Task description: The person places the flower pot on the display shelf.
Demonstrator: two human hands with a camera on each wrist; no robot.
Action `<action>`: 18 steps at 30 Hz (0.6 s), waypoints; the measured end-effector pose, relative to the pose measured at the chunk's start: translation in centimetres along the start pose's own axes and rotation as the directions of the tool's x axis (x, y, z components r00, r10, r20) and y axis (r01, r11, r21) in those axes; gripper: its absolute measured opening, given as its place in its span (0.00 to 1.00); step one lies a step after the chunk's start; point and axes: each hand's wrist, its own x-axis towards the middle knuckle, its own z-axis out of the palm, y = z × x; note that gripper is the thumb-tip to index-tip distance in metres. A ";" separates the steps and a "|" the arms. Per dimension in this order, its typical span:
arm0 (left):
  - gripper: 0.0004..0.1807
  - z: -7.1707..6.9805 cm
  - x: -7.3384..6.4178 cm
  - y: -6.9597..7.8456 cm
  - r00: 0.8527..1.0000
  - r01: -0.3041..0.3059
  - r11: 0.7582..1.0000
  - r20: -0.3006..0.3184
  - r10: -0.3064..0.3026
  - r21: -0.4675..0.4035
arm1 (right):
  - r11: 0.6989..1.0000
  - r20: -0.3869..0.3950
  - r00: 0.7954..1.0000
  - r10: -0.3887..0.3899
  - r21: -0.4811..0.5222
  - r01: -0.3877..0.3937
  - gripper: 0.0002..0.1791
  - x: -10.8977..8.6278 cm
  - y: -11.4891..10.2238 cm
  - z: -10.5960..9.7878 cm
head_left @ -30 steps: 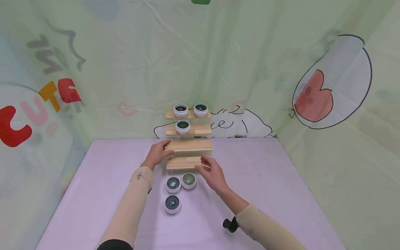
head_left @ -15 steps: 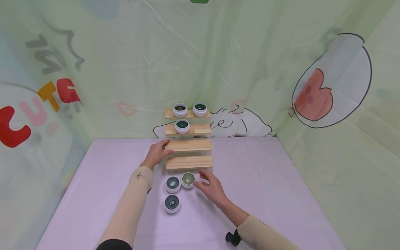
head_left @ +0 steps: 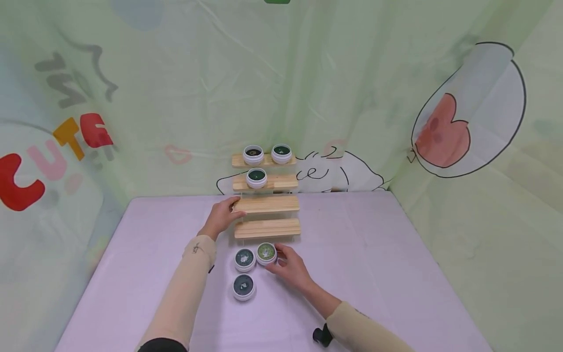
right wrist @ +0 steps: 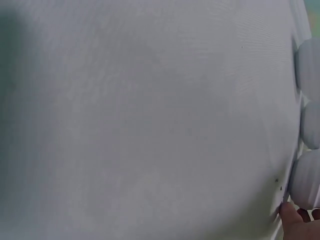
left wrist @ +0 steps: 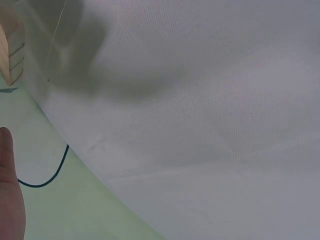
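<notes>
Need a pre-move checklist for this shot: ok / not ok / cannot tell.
1. Left hand on the tiered pale-wood shelf: ok, holds the left end of the second plank from the bottom.
2. Right hand at the round white jar with speckled green top: ok, thumb and fingers against its side.
3. Grip firm enough to lift: cannot tell.
4. Clearance to the round white jar with blue-grey top on its left: not ok, very close.
5. Shelf jars upright: ok, all three.
6. Lower two planks free of jars: ok.
</notes>
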 end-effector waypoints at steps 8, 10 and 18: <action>0.36 -0.2 -0.2 0.2 1.000 -0.016 1.000 -0.013 0.016 0.021 | 0.998 -0.042 0.998 -0.054 0.013 0.054 0.35 0.2 -0.3 0.7; 0.37 -0.2 -0.1 0.2 1.000 -0.011 1.000 -0.007 0.011 0.016 | 0.999 -0.050 0.997 -0.052 0.013 0.053 0.35 0.3 -0.3 0.8; 0.37 0.0 0.1 -0.1 1.000 -0.006 1.000 -0.007 0.006 0.006 | 0.999 -0.079 0.996 -0.042 0.014 0.043 0.33 0.6 -0.2 1.2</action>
